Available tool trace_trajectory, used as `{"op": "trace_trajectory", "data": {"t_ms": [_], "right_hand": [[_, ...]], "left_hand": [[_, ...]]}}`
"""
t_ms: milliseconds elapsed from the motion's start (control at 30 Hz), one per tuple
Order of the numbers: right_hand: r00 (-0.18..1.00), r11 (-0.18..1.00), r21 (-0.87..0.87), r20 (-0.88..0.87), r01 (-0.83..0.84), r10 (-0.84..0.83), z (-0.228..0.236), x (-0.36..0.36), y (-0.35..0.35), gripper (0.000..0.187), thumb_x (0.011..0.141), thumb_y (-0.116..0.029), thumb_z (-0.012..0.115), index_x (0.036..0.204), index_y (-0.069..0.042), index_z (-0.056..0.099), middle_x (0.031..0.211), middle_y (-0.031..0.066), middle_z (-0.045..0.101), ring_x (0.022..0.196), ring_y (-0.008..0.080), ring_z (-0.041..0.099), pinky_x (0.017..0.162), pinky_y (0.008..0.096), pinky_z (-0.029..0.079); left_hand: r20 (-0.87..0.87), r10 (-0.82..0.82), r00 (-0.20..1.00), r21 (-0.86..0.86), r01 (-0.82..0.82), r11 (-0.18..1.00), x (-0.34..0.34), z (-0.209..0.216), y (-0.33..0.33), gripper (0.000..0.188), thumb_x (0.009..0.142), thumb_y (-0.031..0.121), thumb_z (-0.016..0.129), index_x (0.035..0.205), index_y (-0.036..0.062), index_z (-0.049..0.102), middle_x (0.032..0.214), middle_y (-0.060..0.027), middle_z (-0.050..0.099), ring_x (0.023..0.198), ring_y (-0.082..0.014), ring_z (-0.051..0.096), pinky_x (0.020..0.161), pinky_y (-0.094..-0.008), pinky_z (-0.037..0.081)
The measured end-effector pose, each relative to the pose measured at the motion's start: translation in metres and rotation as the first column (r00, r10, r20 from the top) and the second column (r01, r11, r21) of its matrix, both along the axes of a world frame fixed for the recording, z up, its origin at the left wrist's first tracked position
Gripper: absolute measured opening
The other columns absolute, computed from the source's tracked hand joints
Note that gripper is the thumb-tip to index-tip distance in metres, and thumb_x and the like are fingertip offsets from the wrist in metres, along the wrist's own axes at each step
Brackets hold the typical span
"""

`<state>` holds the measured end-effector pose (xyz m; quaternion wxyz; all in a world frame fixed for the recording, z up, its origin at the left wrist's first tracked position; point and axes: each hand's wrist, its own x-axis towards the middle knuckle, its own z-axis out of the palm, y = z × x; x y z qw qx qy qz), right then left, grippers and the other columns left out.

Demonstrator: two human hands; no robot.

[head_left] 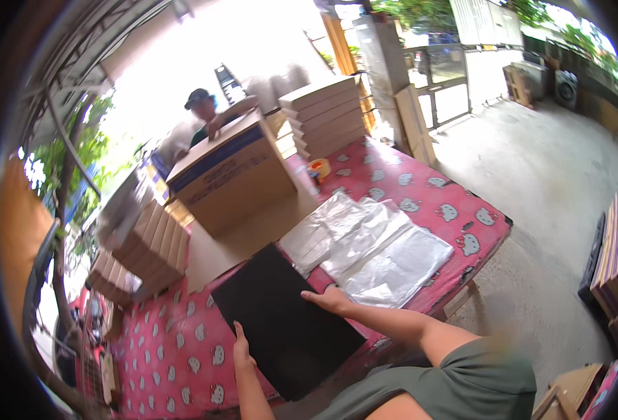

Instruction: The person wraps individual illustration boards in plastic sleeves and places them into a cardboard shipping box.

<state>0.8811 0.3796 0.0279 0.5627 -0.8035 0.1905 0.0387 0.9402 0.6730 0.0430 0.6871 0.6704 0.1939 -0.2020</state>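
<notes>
Between my two hands is a flat black rectangular panel (284, 325), tilted over the near edge of the table. My left hand (242, 346) grips its left edge, thumb on top and the other fingers hidden beneath. On the opposite edge, my right hand (330, 299) holds it the same way. Just beyond my right hand lie several transparent plastic bags (393, 255), spread flat and overlapping. A large cardboard box (242, 189) stands past the panel's far end.
A pink patterned cloth (162, 357) covers the table. Stacked flat cartons (330, 115) stand at the far side, more cartons (151, 245) at the left. A tape roll (318, 168) sits near the big box. Behind that box, a person in a dark cap (200, 105) reaches over it.
</notes>
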Motion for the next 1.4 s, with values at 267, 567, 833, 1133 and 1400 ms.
{"op": "trace_trajectory", "data": {"t_ms": [267, 567, 833, 1133, 1400], "right_hand": [[0.993, 0.996, -0.024, -0.085, -0.082, 0.079, -0.035, 0.014, -0.02, 0.09, 0.067, -0.072, 0.044, 0.105, 0.009, 0.054, 0.108, 0.0248, 0.054, 0.103, 0.0341, 0.052, 0.087, 0.0348, 0.04], [0.986, 0.987, -0.016, -0.044, -0.16, 0.159, -0.036, 0.018, -0.019, 0.079, 0.077, -0.065, 0.034, 0.103, 0.006, 0.056, 0.107, 0.025, 0.054, 0.104, 0.0366, 0.05, 0.089, 0.0398, 0.038], [0.978, 0.987, -0.048, -0.147, -0.153, 0.145, -0.033, 0.019, -0.024, 0.078, 0.079, -0.064, 0.032, 0.103, 0.006, 0.056, 0.109, 0.0244, 0.053, 0.106, 0.0367, 0.049, 0.089, 0.0405, 0.038], [0.973, 0.973, -0.035, 0.004, -0.229, 0.23, -0.051, 0.013, -0.035, 0.082, 0.073, -0.07, 0.036, 0.088, 0.006, 0.06, 0.095, 0.0265, 0.057, 0.089, 0.0373, 0.056, 0.075, 0.0386, 0.044], [0.96, 0.991, 0.004, 0.248, -0.133, 0.128, -0.059, -0.006, -0.052, 0.085, 0.076, -0.071, 0.028, 0.062, 0.007, 0.059, 0.069, 0.0272, 0.057, 0.074, 0.041, 0.057, 0.067, 0.0435, 0.042]], "left_hand": [[-0.071, -0.125, 0.99, 0.184, 0.136, 0.973, 0.056, -0.076, -0.008, 0.083, 0.075, 0.068, 0.042, 0.129, 0.0057, 0.036, 0.13, -0.0136, 0.039, 0.117, -0.0318, 0.04, 0.097, -0.0477, 0.03], [0.47, -0.212, 0.857, 0.669, -0.189, 0.718, 0.062, -0.059, -0.012, 0.077, 0.07, 0.047, 0.066, 0.125, -0.0001, 0.039, 0.123, -0.0143, 0.046, 0.109, -0.0289, 0.047, 0.093, -0.0357, 0.036], [0.749, -0.012, 0.662, 0.124, -0.122, 0.985, 0.028, 0.145, -0.095, 0.032, 0.083, 0.033, 0.057, 0.096, 0.0033, 0.057, 0.084, -0.0029, 0.058, 0.074, -0.0117, 0.056, 0.062, -0.0224, 0.043], [0.797, -0.149, 0.585, -0.264, 0.56, 0.785, -0.104, 0.18, -0.196, 0.069, 0.084, 0.061, 0.027, 0.113, 0.0025, 0.05, 0.113, -0.0117, 0.052, 0.109, -0.0258, 0.046, 0.086, -0.0417, 0.04], [0.777, -0.57, 0.267, -0.381, 0.92, -0.087, -0.169, 0.25, -0.286, 0.091, 0.079, 0.07, 0.012, 0.109, -0.0056, 0.053, 0.125, -0.0289, 0.032, 0.119, -0.043, 0.029, 0.094, -0.0558, 0.024]]}}
